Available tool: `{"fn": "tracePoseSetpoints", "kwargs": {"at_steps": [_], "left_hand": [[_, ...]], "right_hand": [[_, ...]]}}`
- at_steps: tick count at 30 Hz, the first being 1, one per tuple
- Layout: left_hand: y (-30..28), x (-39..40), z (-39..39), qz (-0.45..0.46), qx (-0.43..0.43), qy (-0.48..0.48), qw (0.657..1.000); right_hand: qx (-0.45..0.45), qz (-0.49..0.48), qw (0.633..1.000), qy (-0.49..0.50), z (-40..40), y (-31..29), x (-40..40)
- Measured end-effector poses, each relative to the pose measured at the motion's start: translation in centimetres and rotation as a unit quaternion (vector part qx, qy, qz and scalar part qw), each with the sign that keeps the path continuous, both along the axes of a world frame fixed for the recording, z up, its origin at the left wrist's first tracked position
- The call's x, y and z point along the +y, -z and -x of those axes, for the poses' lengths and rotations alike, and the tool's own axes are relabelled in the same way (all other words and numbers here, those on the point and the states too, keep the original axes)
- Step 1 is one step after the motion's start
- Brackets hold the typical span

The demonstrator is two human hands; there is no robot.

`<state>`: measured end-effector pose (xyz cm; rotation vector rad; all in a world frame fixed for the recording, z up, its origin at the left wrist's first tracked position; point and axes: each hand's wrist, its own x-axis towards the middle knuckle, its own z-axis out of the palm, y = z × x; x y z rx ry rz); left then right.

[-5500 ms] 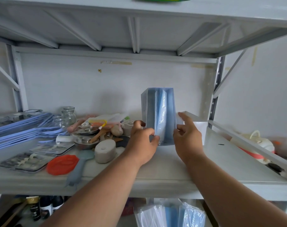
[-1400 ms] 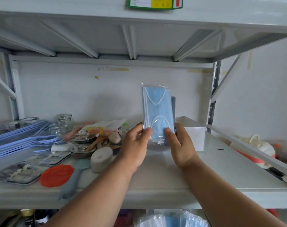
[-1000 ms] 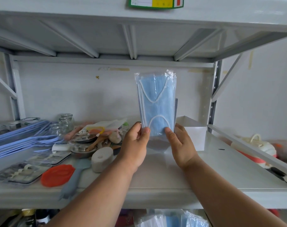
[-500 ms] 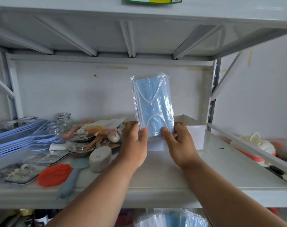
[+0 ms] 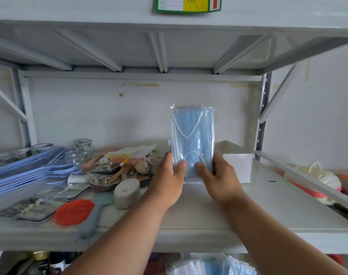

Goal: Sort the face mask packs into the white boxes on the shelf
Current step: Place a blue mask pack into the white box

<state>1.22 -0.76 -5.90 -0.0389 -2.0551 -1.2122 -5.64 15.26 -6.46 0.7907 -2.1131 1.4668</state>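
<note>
Head view: the left hand (image 5: 170, 178) and right hand (image 5: 218, 175) pinch the mask pack (image 5: 193, 139) upright between them. It has dropped lower since a moment ago, toward the white box (image 5: 237, 167) just beyond the right hand, likely going in.

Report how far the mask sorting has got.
Done: nothing visibly boxed. In hand: left hand and right hand hold one blue face mask pack upright before a white box. Left: boxing it, plus more packs on the shelf below.
</note>
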Motion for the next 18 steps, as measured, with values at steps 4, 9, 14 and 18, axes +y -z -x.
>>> {"fn": "tracePoseSetpoints", "kwargs": {"at_steps": [4, 9, 14, 18], "left_hand": [[0.12, -0.11, 0.0, 0.009, -0.033, 0.005, 0.999], [0.1, 0.24, -0.1, -0.036, -0.028, 0.019, 0.999], [-0.1, 0.37, -0.33, -0.03, -0.021, 0.022, 0.999], [-0.2, 0.52, -0.68, -0.047, -0.02, 0.029, 0.998]], "right_hand": [[-0.014, 0.029, 0.999, -0.009, -0.06, -0.24, 0.07], [-0.037, 0.044, 0.998, -0.01, -0.31, -0.37, 0.33], [-0.037, 0.051, 0.998, -0.028, -0.5, -0.39, 0.38], [-0.047, 0.075, 0.995, -0.056, -1.05, -0.5, 0.41]]}}
